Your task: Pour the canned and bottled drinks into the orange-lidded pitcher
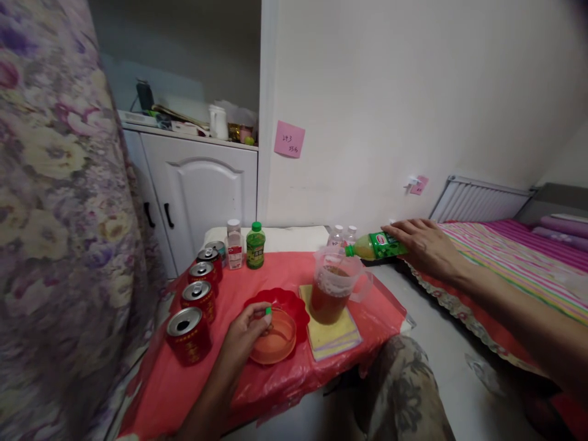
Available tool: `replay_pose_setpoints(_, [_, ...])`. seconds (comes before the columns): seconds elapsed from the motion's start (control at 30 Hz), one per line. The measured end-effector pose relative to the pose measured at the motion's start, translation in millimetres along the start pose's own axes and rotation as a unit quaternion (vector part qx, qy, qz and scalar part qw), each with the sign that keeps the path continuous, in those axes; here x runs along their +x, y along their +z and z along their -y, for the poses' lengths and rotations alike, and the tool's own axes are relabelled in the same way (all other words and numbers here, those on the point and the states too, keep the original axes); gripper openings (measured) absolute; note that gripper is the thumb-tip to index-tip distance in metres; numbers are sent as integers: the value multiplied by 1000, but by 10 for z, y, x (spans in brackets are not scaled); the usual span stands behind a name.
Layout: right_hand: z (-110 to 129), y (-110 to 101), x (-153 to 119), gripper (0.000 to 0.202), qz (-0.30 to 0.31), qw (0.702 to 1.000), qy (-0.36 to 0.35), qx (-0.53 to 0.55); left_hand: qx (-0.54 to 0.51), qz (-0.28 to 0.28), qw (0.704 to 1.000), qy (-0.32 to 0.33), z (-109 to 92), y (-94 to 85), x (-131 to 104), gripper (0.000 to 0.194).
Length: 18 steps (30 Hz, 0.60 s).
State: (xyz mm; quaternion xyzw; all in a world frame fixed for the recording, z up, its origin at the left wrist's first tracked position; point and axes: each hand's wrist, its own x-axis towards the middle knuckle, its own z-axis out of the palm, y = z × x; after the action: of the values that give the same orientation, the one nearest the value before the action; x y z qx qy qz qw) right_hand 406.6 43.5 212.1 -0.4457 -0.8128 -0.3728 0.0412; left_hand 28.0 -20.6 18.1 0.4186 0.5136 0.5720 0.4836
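My right hand (418, 245) is wrapped round a green-labelled drink bottle (383, 245), tilted nearly level with its mouth over the rim of a clear plastic pitcher (328, 300). Brown liquid with some foam fills much of the pitcher, which stands on a folded yellow cloth (335, 340). Between the fingertips of my left hand (250, 324) is a small green bottle cap (269, 311). That hand hovers at a round orange dish (275, 346) lying in a red scalloped plate (297, 306); whether it touches the dish I cannot tell.
Several opened red cans (189, 337) line the table's left side. Behind them stand a white-capped bottle (234, 245) and a green-capped bottle (255, 246). Two clear bottles (337, 234) stand behind the pitcher. A bed (509, 251) is on the right, a floral curtain (55, 184) on the left.
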Motion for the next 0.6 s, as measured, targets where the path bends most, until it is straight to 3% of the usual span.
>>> replay_pose_setpoints(0.6, [-162, -228, 162, 44, -39, 999, -32, -11, -7, -10, 1000, 6, -61, 1, -82, 40])
